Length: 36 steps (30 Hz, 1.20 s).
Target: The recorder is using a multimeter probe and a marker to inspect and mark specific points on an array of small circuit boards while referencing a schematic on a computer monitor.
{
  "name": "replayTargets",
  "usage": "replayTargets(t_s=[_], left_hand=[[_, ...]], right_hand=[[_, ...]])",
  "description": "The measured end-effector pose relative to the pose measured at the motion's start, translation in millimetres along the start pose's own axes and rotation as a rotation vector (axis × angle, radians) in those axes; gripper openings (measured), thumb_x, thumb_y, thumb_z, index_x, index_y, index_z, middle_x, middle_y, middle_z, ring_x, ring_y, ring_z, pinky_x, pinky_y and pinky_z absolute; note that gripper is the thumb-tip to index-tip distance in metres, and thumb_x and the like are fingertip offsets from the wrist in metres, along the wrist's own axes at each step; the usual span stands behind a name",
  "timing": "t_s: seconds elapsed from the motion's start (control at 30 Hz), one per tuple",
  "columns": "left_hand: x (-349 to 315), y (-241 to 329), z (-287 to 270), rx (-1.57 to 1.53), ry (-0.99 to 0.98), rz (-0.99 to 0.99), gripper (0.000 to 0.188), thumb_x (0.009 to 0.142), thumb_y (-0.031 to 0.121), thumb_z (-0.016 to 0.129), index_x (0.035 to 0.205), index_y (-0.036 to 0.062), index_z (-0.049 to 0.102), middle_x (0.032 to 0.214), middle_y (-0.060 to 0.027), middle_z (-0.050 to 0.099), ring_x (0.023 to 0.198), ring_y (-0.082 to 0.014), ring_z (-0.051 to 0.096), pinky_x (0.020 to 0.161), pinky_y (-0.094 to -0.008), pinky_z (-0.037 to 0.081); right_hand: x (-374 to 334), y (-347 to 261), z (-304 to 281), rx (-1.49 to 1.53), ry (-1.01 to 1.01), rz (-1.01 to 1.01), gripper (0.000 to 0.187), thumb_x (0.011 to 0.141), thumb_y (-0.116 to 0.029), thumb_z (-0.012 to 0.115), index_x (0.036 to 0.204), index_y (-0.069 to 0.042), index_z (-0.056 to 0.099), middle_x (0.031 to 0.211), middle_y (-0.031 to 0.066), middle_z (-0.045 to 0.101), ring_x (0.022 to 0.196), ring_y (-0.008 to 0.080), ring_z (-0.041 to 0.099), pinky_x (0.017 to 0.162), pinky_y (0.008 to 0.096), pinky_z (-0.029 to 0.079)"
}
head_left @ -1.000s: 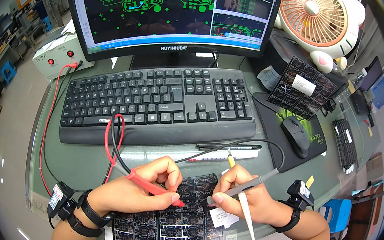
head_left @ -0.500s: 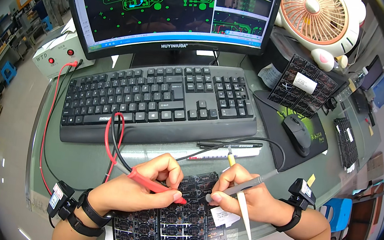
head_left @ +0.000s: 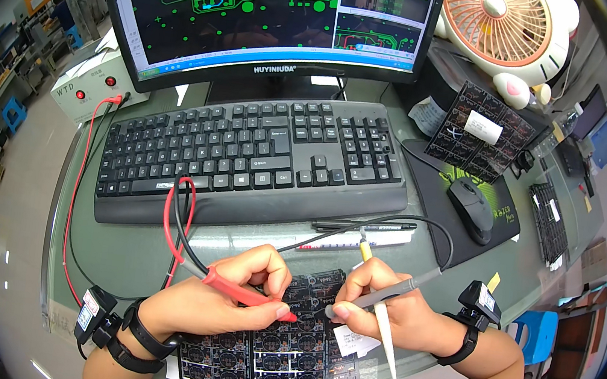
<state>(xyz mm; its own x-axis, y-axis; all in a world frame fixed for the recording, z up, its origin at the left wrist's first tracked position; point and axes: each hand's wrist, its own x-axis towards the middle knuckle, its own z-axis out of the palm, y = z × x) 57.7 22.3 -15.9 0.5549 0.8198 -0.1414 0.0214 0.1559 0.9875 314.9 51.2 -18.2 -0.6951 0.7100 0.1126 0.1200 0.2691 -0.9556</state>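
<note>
My left hand [head_left: 229, 302] is closed around a red test probe [head_left: 231, 287], its tip pointing down at the dark circuit board panel [head_left: 288, 373]. In my right hand [head_left: 405, 319] is a grey test probe [head_left: 385, 292], pinched between thumb and fingers, its tip close to the red one. A slim white tool [head_left: 385, 340] with a yellow collar also passes through the right hand's grip. The panel bears rows of repeated boards, with a white label [head_left: 353, 342] beside the right hand. Whether the probe tips touch the panel is too small to tell.
A black keyboard [head_left: 247, 156] lies beyond my hands, under a monitor [head_left: 258, 63] showing a green circuit layout. At right are a mouse [head_left: 470, 210], another board panel [head_left: 467, 149] standing upright and a fan [head_left: 494, 23]. Red and black leads reach a white box [head_left: 92, 88] at left.
</note>
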Motion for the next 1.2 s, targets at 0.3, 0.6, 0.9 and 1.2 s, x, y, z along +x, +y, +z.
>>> replayTargets(t_s=[0.3, 0.6, 0.9, 1.2], left_hand=[[2.0, 7.1, 5.2, -0.140, 0.036, 0.017, 0.023, 0.089, 0.001, 0.060, 0.089, 0.0073, 0.039, 0.092, -0.0006, 0.045, 0.087, -0.0064, 0.050, 0.085, -0.0296, 0.051], [1.8, 6.1, 6.3, -0.128, 0.029, 0.017, 0.023, 0.089, 0.001, 0.060, 0.089, 0.0069, 0.038, 0.093, -0.0016, 0.045, 0.090, -0.0077, 0.053, 0.090, -0.0331, 0.053], [3.2, 4.4, 4.7, -0.119, 0.018, 0.017, 0.023, 0.089, 0.001, 0.060, 0.089, 0.0070, 0.038, 0.093, -0.0015, 0.045, 0.091, -0.0078, 0.053, 0.091, -0.0331, 0.053], [3.4, 10.2, 6.4, -0.108, 0.044, 0.012, 0.024, 0.088, 0.003, 0.061, 0.089, 0.0073, 0.037, 0.092, 0.0003, 0.044, 0.086, -0.0059, 0.050, 0.081, -0.0263, 0.049]], right_hand=[[-1.7, 1.7, 1.9, 0.048, 0.035, -0.015, 0.018, 0.089, -0.013, 0.068, 0.088, -0.004, 0.052, 0.077, 0.0019, 0.055, 0.066, 0.0095, 0.052, 0.059, 0.0262, 0.043], [-2.7, 3.5, 2.5, 0.022, 0.033, -0.031, 0.019, 0.088, -0.013, 0.069, 0.088, -0.004, 0.052, 0.076, 0.0023, 0.055, 0.065, 0.0104, 0.053, 0.058, 0.0268, 0.044], [-1.9, 4.1, 1.5, 0.004, 0.032, -0.029, 0.019, 0.088, -0.013, 0.069, 0.088, -0.005, 0.052, 0.076, 0.0024, 0.056, 0.064, 0.0106, 0.054, 0.057, 0.0269, 0.044], [1.2, -0.7, 1.6, -0.004, 0.065, -0.043, 0.019, 0.087, -0.012, 0.070, 0.087, -0.005, 0.052, 0.075, 0.0023, 0.056, 0.064, 0.0133, 0.053, 0.061, 0.0289, 0.045]])
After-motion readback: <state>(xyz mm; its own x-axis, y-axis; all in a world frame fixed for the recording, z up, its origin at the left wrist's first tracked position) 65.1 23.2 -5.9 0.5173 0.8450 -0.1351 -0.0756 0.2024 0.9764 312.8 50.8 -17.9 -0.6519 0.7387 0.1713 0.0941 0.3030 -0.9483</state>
